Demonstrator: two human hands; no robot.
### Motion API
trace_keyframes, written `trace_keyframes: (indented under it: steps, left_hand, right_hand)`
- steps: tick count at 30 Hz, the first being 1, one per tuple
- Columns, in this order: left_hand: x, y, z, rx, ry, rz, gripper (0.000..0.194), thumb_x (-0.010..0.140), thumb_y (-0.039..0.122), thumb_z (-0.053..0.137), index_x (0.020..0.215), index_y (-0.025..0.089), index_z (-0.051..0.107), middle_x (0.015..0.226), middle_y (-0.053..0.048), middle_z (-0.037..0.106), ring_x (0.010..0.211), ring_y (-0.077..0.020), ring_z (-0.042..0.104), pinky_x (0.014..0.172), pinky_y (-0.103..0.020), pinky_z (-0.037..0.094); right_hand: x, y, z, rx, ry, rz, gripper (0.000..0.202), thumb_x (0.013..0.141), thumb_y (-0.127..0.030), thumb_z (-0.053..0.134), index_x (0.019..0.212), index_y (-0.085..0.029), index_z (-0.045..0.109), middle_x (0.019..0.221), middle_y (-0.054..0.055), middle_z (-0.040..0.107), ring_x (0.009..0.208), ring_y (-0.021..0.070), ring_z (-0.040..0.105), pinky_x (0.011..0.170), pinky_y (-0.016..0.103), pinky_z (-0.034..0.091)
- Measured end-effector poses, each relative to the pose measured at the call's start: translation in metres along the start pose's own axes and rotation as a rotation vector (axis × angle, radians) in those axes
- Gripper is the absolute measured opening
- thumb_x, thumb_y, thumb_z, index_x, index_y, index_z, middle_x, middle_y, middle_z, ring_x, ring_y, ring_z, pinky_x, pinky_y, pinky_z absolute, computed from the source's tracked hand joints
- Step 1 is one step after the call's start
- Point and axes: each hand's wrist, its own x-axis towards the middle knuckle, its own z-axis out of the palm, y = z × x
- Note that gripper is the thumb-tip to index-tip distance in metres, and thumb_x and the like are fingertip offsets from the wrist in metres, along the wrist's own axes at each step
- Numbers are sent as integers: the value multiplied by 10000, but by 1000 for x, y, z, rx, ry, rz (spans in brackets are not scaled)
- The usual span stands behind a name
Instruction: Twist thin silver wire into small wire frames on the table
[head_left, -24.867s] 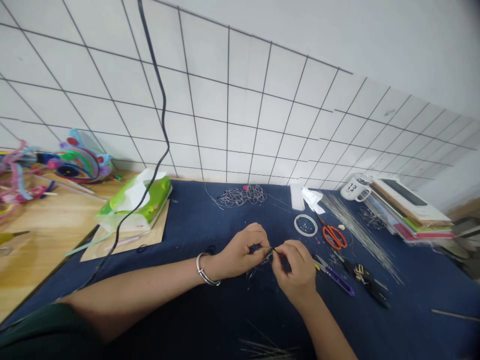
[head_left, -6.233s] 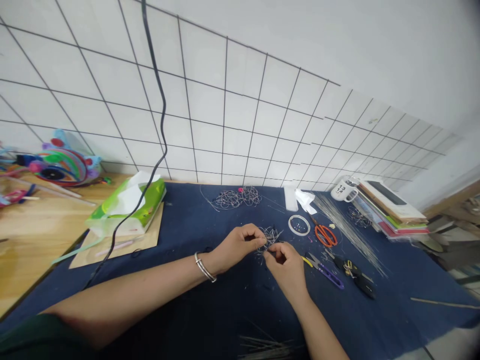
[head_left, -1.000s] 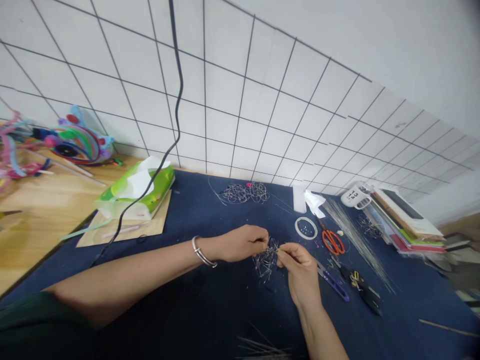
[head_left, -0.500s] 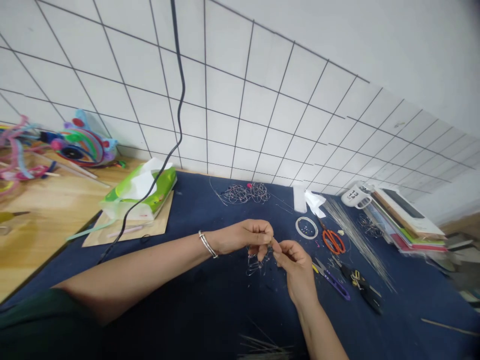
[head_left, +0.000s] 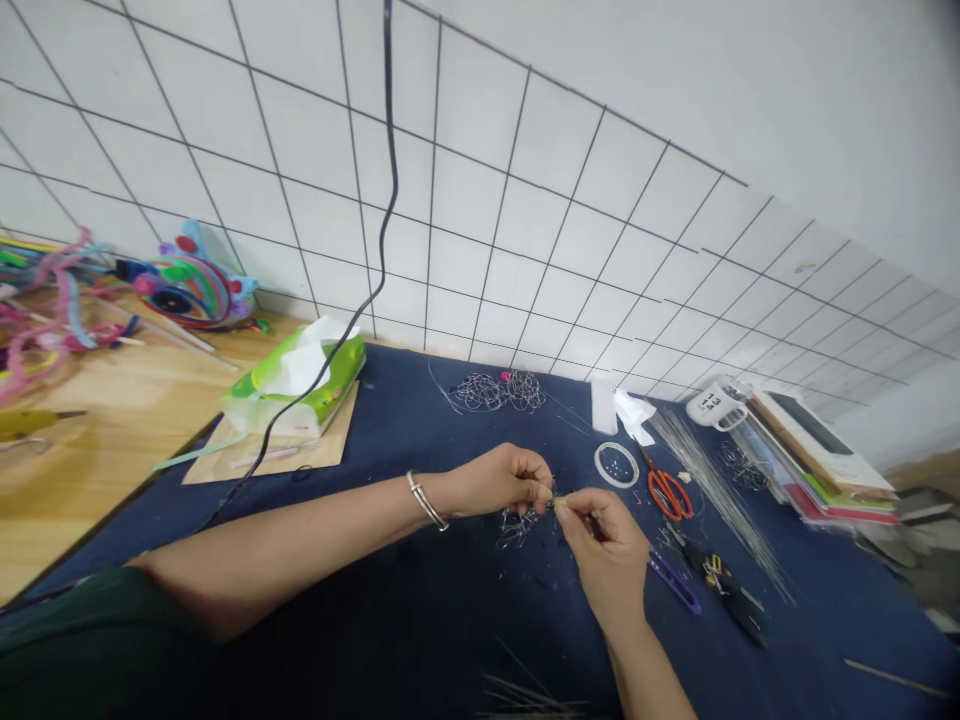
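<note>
Two-hand pinch, fingertips nearly closed: L hand (head_left: 506, 482) & R hand (head_left: 611, 560) on wire tangle (head_left: 516, 526) over cloth (head_left: 420, 620). Orange scissors (head_left: 670, 496) nr R hand, which I see now hides purple snips' (head_left: 677, 584) blades, visible prev.

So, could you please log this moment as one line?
left hand: pinching wire tangle | right hand: fingertips at same tangle | orange-handled scissors: lying on blue cloth | tissue pack: left of hands

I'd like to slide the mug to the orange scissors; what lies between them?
In the head view, a bundle of thin straight wires and a small pale scrap lie between the mug and the orange scissors.
</note>
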Motion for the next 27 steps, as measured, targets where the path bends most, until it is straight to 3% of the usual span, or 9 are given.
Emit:
trace_keyframes:
  steps: [5, 8, 12, 16, 18, 22, 27]
  left_hand:
    - [-1, -2, -1, -19, -56, 23, 157, 745, 271, 589, 791, 121, 600, 652, 1, 569, 589, -80, 518, 582, -211, 432]
    - [-3, -3, 2, 18, -27, 74, 142, 723, 239, 610, 807, 125, 599, 691, -5, 584, 627, -88, 529, 617, -219, 443]
    - [-8, 0, 9, 338, 104, 233, 87, 723, 174, 587, 801, 138, 601, 766, -20, 611, 692, -105, 543, 643, -215, 436]
    - [-11, -1, 11, 544, 171, 401, 99, 762, 116, 509, 766, 144, 604, 774, -26, 622, 728, -108, 557, 676, -213, 433]
    - [-10, -2, 9, 481, 165, 401, 90, 777, 132, 506, 753, 137, 593, 769, -30, 622, 717, -105, 566, 657, -207, 445]
    - [-7, -1, 4, 343, 123, 402, 94, 786, 197, 544, 731, 125, 570, 802, -46, 627, 744, -113, 587, 669, -213, 470]
    - [-7, -1, 1, 497, 67, 452, 155, 826, 194, 481, 718, 132, 574, 808, -52, 635, 740, -105, 587, 687, -211, 461]
  right_hand:
    - [3, -3, 1, -180, 1, -170, 51, 774, -172, 570, 763, -204, 608, 670, -10, 583, 601, 116, 529, 591, 239, 425]
    - [4, -1, 1, -262, 6, -339, 110, 769, -114, 557, 794, -211, 602, 700, -1, 612, 625, 122, 555, 607, 251, 438]
    - [1, 0, 6, -348, 7, -622, 248, 750, -25, 532, 899, -216, 588, 783, 29, 661, 698, 148, 595, 651, 292, 450]
    - [-2, -5, 9, -399, -5, -740, 325, 735, -7, 549, 978, -221, 575, 818, 38, 677, 727, 165, 613, 665, 316, 465]
    - [-2, -9, 6, -367, -26, -734, 334, 741, -18, 556, 1003, -225, 569, 851, 37, 676, 771, 164, 616, 695, 315, 477]
    - [6, -9, -5, -283, 58, -534, 248, 775, -72, 549, 963, -227, 591, 888, 48, 643, 833, 164, 595, 742, 314, 480]
    - [11, 5, -7, -316, -6, -491, 237, 793, -100, 537, 978, -219, 624, 903, 67, 607, 822, 175, 568, 735, 335, 468]
